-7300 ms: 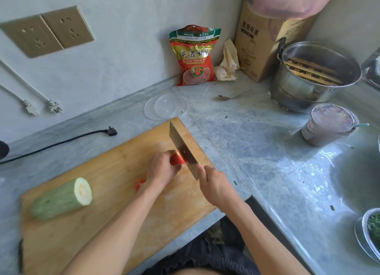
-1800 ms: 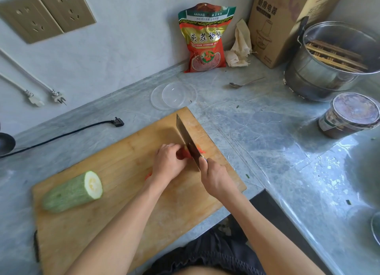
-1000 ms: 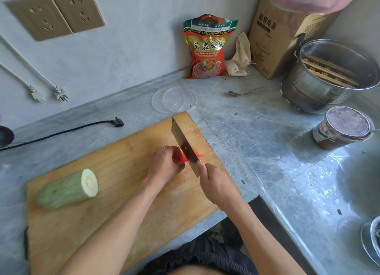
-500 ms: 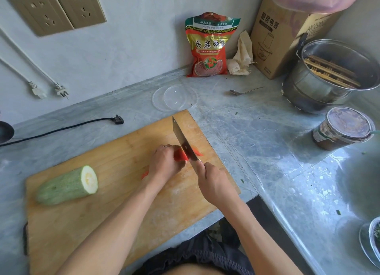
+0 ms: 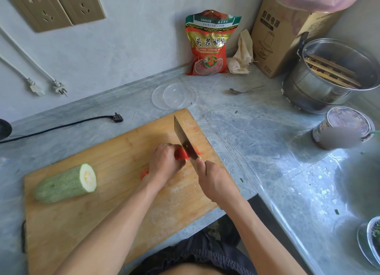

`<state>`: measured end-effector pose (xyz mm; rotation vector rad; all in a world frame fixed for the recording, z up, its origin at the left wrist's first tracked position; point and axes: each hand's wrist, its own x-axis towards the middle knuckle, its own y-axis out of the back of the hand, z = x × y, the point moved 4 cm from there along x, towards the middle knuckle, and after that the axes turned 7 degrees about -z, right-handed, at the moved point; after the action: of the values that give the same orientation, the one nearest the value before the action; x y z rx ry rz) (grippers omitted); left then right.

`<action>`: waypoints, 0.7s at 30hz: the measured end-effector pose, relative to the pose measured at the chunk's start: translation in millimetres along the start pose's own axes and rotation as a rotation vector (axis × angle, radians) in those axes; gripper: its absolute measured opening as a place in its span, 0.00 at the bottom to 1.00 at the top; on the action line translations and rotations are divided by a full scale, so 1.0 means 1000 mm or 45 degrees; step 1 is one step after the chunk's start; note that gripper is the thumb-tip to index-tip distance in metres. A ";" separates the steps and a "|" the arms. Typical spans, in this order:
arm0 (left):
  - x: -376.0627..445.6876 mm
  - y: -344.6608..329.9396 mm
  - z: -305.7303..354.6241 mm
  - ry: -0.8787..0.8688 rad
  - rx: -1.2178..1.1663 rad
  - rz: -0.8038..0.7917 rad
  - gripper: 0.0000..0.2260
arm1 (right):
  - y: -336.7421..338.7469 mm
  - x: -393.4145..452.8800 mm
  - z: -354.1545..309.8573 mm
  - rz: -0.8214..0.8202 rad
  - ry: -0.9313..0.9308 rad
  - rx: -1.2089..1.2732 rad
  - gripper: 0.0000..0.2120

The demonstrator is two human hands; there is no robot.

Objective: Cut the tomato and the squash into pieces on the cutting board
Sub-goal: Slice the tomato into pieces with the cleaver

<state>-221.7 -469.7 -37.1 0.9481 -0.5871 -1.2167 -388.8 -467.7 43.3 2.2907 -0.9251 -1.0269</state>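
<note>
1. Grey marble-patterned counter (image 5: 257, 135) against a pale wall; beige wall sockets (image 5: 55, 6) upper left, two white plugs hanging below them, a black cord lying along the counter.
2. Rectangular wooden cutting board (image 5: 115, 209) sits at the counter's front edge, carrying all the produce.
3. Steel pot (image 5: 320, 85) at right holds a wooden slatted rack. Brown cardboard box (image 5: 275, 34) behind it; what is inside cannot be seen.
4. Pale green squash half (image 5: 63, 184) lies on the board's left part, cut face toward the hands, well apart from them. Uncut so far.
5. Red-and-gold sealed snack bag (image 5: 209, 44) leans on the wall. Lidded round tub (image 5: 343, 128) near the pot, contents unclear. Two clear plastic lids (image 5: 174, 97) lie just beyond the board.
6. Steel cleaver (image 5: 184, 140) stands edge-down in the tomato; right hand (image 5: 213, 182) has its fingers wrapped round the handle.
7. Left hand (image 5: 164, 163) curls its fingers over the red tomato (image 5: 181, 153), pinning it mid-board; red slices show just right of the blade, another red piece under the wrist.
8. Step in hand: slicing the tomato. Next, I judge: shift the fingertips back from the blade, finish the slices, then bring the squash over.
</note>
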 end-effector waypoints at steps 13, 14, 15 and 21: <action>0.000 0.000 0.002 0.044 0.035 -0.056 0.04 | -0.002 0.008 0.001 -0.051 -0.077 -0.013 0.22; 0.000 0.000 0.002 0.046 0.024 -0.049 0.06 | -0.001 0.008 -0.001 -0.054 -0.081 -0.008 0.22; -0.001 0.000 0.002 0.051 0.017 -0.044 0.07 | -0.001 0.009 -0.002 -0.055 -0.082 0.017 0.24; 0.000 0.004 0.004 0.043 0.011 -0.088 0.11 | 0.004 0.017 -0.006 -0.089 -0.104 0.176 0.25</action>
<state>-222.7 -470.1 -31.6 1.0014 -0.5374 -1.2579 -377.5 -481.9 41.9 2.4254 -0.9826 -1.1259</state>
